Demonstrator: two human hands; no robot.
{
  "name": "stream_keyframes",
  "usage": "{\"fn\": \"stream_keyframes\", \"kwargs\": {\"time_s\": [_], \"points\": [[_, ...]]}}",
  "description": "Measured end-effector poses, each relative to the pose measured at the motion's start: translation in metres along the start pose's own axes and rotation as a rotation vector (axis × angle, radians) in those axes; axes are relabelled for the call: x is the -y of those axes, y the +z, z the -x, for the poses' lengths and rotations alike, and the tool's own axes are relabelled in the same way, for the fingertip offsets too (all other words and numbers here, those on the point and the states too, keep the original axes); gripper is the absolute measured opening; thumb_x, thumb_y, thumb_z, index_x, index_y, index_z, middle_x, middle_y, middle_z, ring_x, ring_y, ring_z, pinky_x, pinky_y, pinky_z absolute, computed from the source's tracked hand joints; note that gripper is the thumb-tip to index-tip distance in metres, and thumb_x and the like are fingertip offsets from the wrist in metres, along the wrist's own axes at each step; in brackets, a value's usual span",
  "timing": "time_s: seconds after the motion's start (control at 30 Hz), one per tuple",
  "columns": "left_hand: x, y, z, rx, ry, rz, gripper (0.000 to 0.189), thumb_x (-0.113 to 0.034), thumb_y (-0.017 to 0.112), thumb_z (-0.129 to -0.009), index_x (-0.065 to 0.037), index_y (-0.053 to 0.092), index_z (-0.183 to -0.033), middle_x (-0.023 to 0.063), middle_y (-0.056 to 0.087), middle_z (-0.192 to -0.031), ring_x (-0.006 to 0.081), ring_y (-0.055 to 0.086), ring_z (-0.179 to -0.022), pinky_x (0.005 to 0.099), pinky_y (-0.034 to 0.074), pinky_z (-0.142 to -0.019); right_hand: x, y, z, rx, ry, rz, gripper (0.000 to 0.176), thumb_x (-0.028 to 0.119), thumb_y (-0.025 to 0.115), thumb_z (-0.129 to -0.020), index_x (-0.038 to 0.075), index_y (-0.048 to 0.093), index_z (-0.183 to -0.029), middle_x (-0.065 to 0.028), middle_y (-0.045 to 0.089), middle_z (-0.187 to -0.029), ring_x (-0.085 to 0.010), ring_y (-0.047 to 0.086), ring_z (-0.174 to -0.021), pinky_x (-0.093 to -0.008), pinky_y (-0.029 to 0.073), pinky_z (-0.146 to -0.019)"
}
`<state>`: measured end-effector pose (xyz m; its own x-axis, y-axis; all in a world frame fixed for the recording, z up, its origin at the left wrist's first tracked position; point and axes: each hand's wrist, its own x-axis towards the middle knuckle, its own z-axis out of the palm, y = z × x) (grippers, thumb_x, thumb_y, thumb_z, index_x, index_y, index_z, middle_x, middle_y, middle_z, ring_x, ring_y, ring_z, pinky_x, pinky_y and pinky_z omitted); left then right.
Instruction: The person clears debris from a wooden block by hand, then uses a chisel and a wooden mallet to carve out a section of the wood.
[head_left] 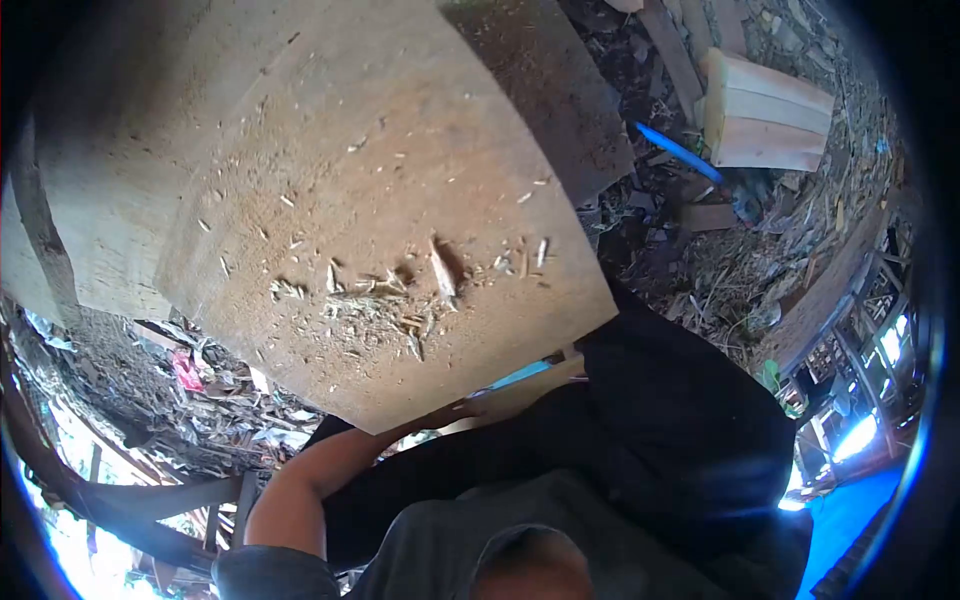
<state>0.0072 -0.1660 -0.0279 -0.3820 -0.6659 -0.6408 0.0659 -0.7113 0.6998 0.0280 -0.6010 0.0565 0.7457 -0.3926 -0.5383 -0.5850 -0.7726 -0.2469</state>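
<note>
At the far left, a scrap heap (190, 390) of splinters and shreds is seen on the ground, and above it a grey plank (110, 180) is set just behind the main piece. The middle of the view is filled by a broad wooden slab (380, 200), tilted towards the near side, its face strewn with sawdust and wood chips (400, 290). Its near corner hangs just above the left forearm (340, 460).

Trouble is most likely at that near edge. The slab looks heavy, and it cannot be made out what it is carried by on the near side. If it were to slip or tip, the arm beneath could be pinched against the pale lath (530, 390) or the dark trousers (680, 430). The loose chips could also slide off, and the cluttered ground offers poor footing.

The bare forearm is stretched from the lower left up and to the right, the elbow bent and the wrist carried under the slab's edge. Only a little of the left hand (468, 408) is shown, so it cannot be told whether the fingers are spread, pressed together or pinching anything. The right hand is not in view.

Further right, well apart, a blue tube (680, 152) lies beside a pale wooden block (765, 115).
</note>
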Motion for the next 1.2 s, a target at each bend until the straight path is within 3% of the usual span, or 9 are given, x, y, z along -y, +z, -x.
{"fn": "stream_keyframes", "kwargs": {"time_s": [0.13, 0.23, 0.43, 0.53, 0.67, 0.73, 0.77, 0.9, 1.2], "points": [[0.011, -0.001, 0.030, -0.006, 0.062, -0.156, 0.041, -0.052, 0.047, -0.093, -0.020, 0.072, -0.101, 0.0100, 0.067, -0.100, 0.0319, 0.059, -0.104, 0.0502, 0.043, -0.095, 0.003, 0.044, -0.013, -0.095, 0.010, -0.014, 0.030, 0.013, 0.059, -0.081, 0.004, 0.057, -0.111, -0.0151, 0.061, -0.095, -0.0313, 0.060, -0.090, -0.0414, 0.049, -0.076], [-0.013, -0.025, 0.037, 0.184, -0.218, -0.219, 0.035, -0.049, 0.051, -0.092, -0.024, 0.072, -0.103, 0.0057, 0.067, -0.103, 0.0315, 0.059, -0.106, 0.0490, 0.043, -0.097, 0.005, 0.065, -0.021, -0.143, 0.010, -0.025, 0.031, 0.013, 0.059, -0.082, 0.004, 0.057, -0.111, -0.0150, 0.061, -0.095, -0.0309, 0.060, -0.091, -0.0411, 0.049, -0.076], [-0.009, -0.007, 0.014, -0.096, -0.034, -0.164, 0.026, -0.043, 0.056, -0.090, -0.025, 0.071, -0.101, 0.0026, 0.068, -0.102, 0.0304, 0.059, -0.109, 0.0492, 0.037, -0.104, 0.002, 0.082, -0.030, -0.189, 0.008, -0.019, 0.031, 0.014, 0.059, -0.082, 0.004, 0.057, -0.111, -0.0146, 0.062, -0.095, -0.0303, 0.061, -0.091, -0.0405, 0.049, -0.076], [-0.004, 0.002, 0.001, 0.031, -0.011, -0.174, 0.019, -0.036, 0.057, -0.089, -0.026, 0.071, -0.097, 0.0027, 0.068, -0.100, 0.0285, 0.059, -0.110, 0.0510, 0.026, -0.113, -0.001, 0.090, -0.032, -0.214, -0.012, -0.012, 0.031, 0.014, 0.059, -0.083, 0.004, 0.057, -0.112, -0.0145, 0.062, -0.095, -0.0300, 0.061, -0.091, -0.0401, 0.049, -0.077], [0.001, 0.012, -0.001, -0.233, 0.014, -0.446, 0.012, -0.029, 0.060, -0.083, -0.027, 0.071, -0.086, 0.0034, 0.069, -0.098, 0.0251, 0.061, -0.106, 0.0547, 0.003, -0.119, -0.006, 0.097, -0.039, -0.255, -0.034, -0.028, 0.031, 0.014, 0.060, -0.083, 0.004, 0.058, -0.112, -0.0142, 0.062, -0.095, -0.0296, 0.061, -0.091, -0.0397, 0.049, -0.077], [-0.020, -0.006, 0.010, -0.129, 0.028, -0.501, 0.023, -0.045, 0.062, -0.082, -0.026, 0.073, -0.090, 0.0086, 0.069, -0.097, 0.0281, 0.061, -0.107, 0.0520, 0.037, -0.101, -0.009, 0.098, -0.041, -0.276, -0.042, -0.037, 0.031, 0.015, 0.060, -0.083, 0.004, 0.058, -0.112, -0.0141, 0.062, -0.095, -0.0294, 0.061, -0.091, -0.0395, 0.049, -0.077], [-0.012, -0.003, 0.005, -0.227, 0.054, -0.606, 0.031, -0.050, 0.061, -0.083, -0.022, 0.071, -0.091, 0.0085, 0.069, -0.097, 0.0300, 0.061, -0.106, 0.0516, 0.041, -0.097, -0.011, 0.098, -0.041, -0.288, -0.048, -0.041, 0.031, 0.015, 0.060, -0.083, 0.004, 0.058, -0.112, -0.0141, 0.062, -0.095, -0.0293, 0.062, -0.091, -0.0394, 0.049, -0.077], [-0.025, -0.030, 0.001, -0.303, -0.082, -0.253, 0.035, -0.048, 0.059, -0.086, -0.015, 0.066, -0.094, 0.0116, 0.068, -0.096, 0.0317, 0.065, -0.094, 0.0501, 0.050, -0.080, -0.020, 0.099, -0.042, -0.338, -0.093, -0.055, 0.032, 0.015, 0.060, -0.084, 0.004, 0.058, -0.113, -0.0139, 0.063, -0.095, -0.0289, 0.062, -0.092, -0.0390, 0.049, -0.078], [-0.094, -0.051, 0.084, -0.620, -0.092, -0.493, 0.030, -0.036, 0.055, -0.090, -0.017, 0.066, -0.110, 0.0150, 0.066, -0.101, 0.0364, 0.065, -0.092, 0.0473, 0.052, -0.079, -0.071, 0.095, -0.031, -0.384, -0.140, -0.097, 0.032, 0.016, 0.061, -0.085, 0.003, 0.059, -0.114, -0.0134, 0.063, -0.096, -0.0280, 0.062, -0.092, -0.0380, 0.049, -0.078]]}}
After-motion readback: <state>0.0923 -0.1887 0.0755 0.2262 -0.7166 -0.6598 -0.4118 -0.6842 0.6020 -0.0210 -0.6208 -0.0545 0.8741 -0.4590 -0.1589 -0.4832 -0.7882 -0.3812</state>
